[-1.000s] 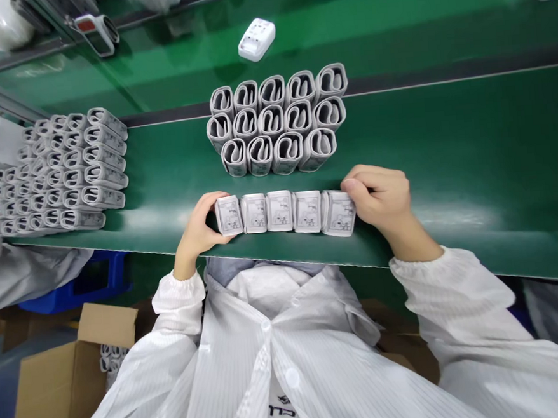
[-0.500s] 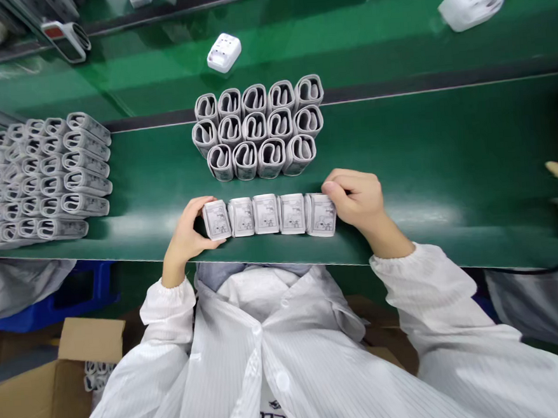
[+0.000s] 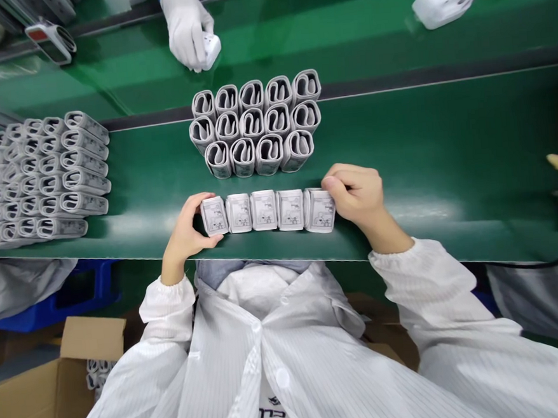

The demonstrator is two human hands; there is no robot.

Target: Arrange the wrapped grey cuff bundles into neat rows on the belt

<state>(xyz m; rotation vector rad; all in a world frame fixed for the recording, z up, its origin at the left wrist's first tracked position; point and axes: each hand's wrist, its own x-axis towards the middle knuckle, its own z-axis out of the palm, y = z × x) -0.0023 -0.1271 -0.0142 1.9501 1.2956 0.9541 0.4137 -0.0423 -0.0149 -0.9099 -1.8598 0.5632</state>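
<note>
Several rolled grey cuffs (image 3: 264, 210), printed with a small line drawing, lie side by side in a row near the front edge of the green table. My left hand (image 3: 189, 231) grips the leftmost rolled cuff (image 3: 214, 215), thumb below and fingers above. At the other end, my right hand (image 3: 358, 192) is closed, with thumb and curled fingers against the upper corner of the rightmost rolled cuff (image 3: 320, 210). Some of its fingertips are hidden. Just beyond the row stands a block of rolled cuffs (image 3: 254, 125), their spiral ends facing up.
A larger stack of rolled cuffs (image 3: 42, 181) fills the table's left end. Across the dark strip, a co-worker's gloved hand (image 3: 185, 34) holds a white device (image 3: 211, 50); another white device (image 3: 443, 1) lies far right. An open carton (image 3: 34, 404) sits below, left.
A co-worker's gloved hand has come in at the top and taken hold of the near white device. The far-right device has shifted left. My hands keep their hold.
</note>
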